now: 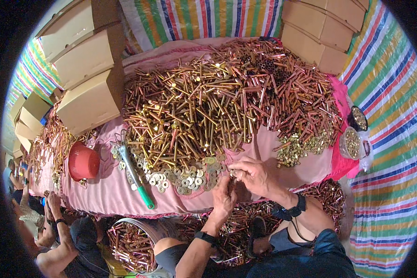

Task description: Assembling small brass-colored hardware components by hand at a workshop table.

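My left hand (224,194) and my right hand (252,175) meet over the front edge of the table, which is covered in pink cloth (111,197). Both hands are closed, fingertips pinched together. Whatever small piece they hold is hidden by the fingers. Just left of them lie many flat round washers (185,178), silvery and brassy. Behind these rises a heap of long yellow-gold bolts (190,120). Reddish metal tubes (287,92) are piled to the right of the bolts. Small gold nuts (301,148) lie scattered beyond my right hand.
A red plastic bowl (84,161) and a green-handled tool (139,180) lie to the left. Cardboard boxes (90,102) are stacked behind. Two tubs of small parts (352,143) stand at right. Below, a bucket (132,245) holds tubes. A co-worker's arm (62,231) is at left.
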Tool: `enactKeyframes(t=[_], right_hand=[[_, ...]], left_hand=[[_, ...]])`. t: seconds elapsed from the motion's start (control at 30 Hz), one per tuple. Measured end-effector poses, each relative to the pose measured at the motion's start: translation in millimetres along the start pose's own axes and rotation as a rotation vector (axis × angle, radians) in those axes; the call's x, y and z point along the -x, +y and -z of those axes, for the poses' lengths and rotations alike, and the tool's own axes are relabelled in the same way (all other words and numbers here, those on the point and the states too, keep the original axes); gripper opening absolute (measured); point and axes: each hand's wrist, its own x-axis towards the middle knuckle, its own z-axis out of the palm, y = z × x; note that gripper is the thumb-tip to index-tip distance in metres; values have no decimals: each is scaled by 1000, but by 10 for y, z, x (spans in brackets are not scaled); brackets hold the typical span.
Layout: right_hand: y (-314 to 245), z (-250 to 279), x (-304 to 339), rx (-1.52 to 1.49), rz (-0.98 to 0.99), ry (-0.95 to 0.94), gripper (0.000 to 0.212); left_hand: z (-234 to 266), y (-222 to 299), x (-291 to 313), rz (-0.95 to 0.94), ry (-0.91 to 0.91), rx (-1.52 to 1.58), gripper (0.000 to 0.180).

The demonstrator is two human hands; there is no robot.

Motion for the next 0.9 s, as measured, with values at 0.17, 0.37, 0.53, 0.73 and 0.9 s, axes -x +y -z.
enactKeyframes(t=[0.17,0.37,0.53,0.73,0.9], right_hand=[[-31,-2,63,159,163,82,24],[-31,9,46,-52,-8,-23,24],[81,-21,57,137,189,58,20],[106,-84,60,47,151,66,18],[22,-16,120,-32,6,11,22]], left_hand=[[-35,-37,21,-36,9,30,28],[7,-52,26,-38,24,54,27],[-59,-99,44,17,-9,74,24],[-23,-168,103,55,-33,47,28],[-79,-140,103,43,-16,69,18]])
